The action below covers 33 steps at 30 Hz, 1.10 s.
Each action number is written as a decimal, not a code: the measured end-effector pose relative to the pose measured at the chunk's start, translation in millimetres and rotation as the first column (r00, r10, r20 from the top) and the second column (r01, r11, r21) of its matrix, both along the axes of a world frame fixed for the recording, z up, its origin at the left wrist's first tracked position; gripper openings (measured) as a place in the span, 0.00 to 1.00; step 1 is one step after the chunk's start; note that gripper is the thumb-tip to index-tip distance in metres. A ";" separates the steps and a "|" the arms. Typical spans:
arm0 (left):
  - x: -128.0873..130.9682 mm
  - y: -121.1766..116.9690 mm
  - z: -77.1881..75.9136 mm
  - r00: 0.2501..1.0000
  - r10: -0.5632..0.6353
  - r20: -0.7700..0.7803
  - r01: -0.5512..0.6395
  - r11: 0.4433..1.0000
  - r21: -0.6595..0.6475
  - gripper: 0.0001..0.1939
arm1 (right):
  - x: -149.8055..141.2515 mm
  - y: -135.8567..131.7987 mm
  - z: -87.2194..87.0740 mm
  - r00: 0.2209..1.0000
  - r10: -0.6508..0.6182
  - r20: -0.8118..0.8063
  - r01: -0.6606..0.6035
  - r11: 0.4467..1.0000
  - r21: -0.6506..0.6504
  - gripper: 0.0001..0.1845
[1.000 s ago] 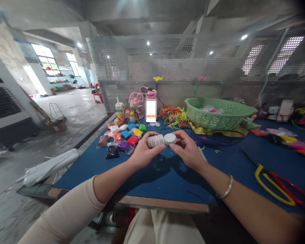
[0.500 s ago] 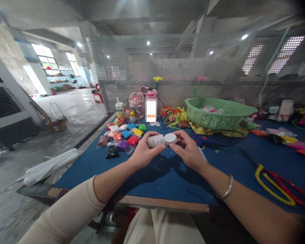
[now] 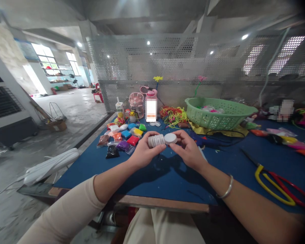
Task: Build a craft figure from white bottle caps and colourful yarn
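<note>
My left hand (image 3: 146, 149) is closed round a ribbed, translucent plastic bottle (image 3: 156, 141) lying on its side above the table. A round white lid (image 3: 170, 138) is pinched by the fingers and thumb of my right hand (image 3: 187, 149), right at the bottle's end. Whether lid and bottle are joined or just touching, I cannot tell. Beyond my left hand lie small bags of coloured clay-like material, among them a red bag (image 3: 133, 140), a purple bag (image 3: 123, 146) and a black bag (image 3: 112, 151). Two small whitish discs (image 3: 155, 124) rest farther back.
A green plastic basket (image 3: 218, 113) stands at the back right, beside a tangle of coloured cords (image 3: 174, 116). Scissors with yellow and red handles (image 3: 274, 184) lie on the right. Pink bottles (image 3: 136, 103) and a drink cup (image 3: 119, 110) line the back before a perforated metal screen (image 3: 132, 64).
</note>
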<state>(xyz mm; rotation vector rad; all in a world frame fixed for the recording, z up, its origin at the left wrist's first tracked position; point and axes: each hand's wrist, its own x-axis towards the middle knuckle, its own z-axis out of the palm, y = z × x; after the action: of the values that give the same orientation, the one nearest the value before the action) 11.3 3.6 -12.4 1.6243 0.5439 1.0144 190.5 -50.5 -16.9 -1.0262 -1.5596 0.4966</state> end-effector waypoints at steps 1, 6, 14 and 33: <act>0.1 -0.1 0.0 1.000 0.000 -0.001 0.000 1.000 -0.002 0.23 | 0.0 0.0 -0.1 1.000 0.000 0.001 0.000 1.000 -0.002 0.12; 0.3 0.1 -0.3 1.000 0.006 -0.002 -0.006 1.000 0.000 0.23 | -0.8 0.6 -0.6 1.000 -0.008 -0.004 0.008 1.000 -0.001 0.12; -0.1 1.0 -0.9 1.000 -0.001 0.002 0.001 1.000 0.006 0.23 | -0.1 0.3 0.4 1.000 -0.007 -0.001 0.007 1.000 0.000 0.12; -0.1 0.8 -0.5 1.000 -0.010 -0.001 0.010 1.000 -0.002 0.23 | -1.2 0.3 -0.4 1.000 -0.005 -0.004 0.005 1.000 -0.001 0.11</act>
<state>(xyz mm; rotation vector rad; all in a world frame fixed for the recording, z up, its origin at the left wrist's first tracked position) 11.2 4.4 -12.9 1.6241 0.5371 1.0052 189.3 -50.2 -17.3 -1.0288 -1.5538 0.4958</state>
